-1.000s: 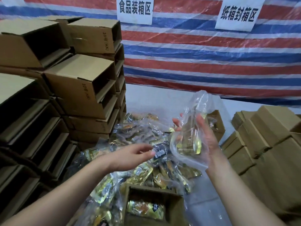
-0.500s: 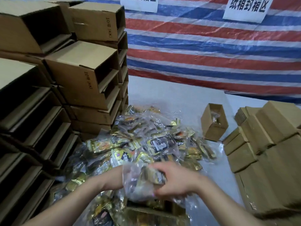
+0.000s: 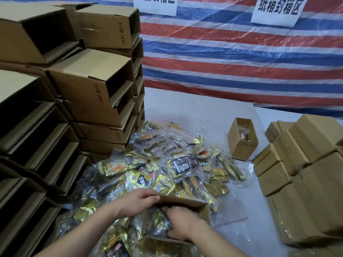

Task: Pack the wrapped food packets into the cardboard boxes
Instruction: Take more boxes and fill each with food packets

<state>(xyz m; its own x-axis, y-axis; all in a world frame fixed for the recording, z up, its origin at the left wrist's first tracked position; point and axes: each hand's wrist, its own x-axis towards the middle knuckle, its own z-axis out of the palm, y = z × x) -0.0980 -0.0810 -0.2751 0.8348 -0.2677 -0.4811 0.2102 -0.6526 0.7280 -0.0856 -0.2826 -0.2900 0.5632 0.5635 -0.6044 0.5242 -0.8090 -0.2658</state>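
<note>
Cardboard open brown box [image 3: 185, 203] at lower centre, partly filled. Left hand [image 3: 138, 202] curls over its far rim; right hand [image 3: 182, 222] presses clear-wrapped gold packet [image 3: 157, 221] inside, grip unclear. Large packet heap [image 3: 167, 164] mid-frame unpacked; empty box stacks [image 3: 96, 86] upper left waiting.

Pale grey worktop [image 3: 194, 112] and its load. Left — stacked open cardboard boxes [image 3: 96, 86], lying on their sides. Centre — a heap of wrapped food packets [image 3: 167, 164] in clear and gold film. Near edge, amid the heap — an open box [image 3: 185, 203] holding packets. Right of the heap — a small open box [image 3: 242, 145], standing apart. Far right — closed boxes [image 3: 306, 164] stacked in rows.
</note>
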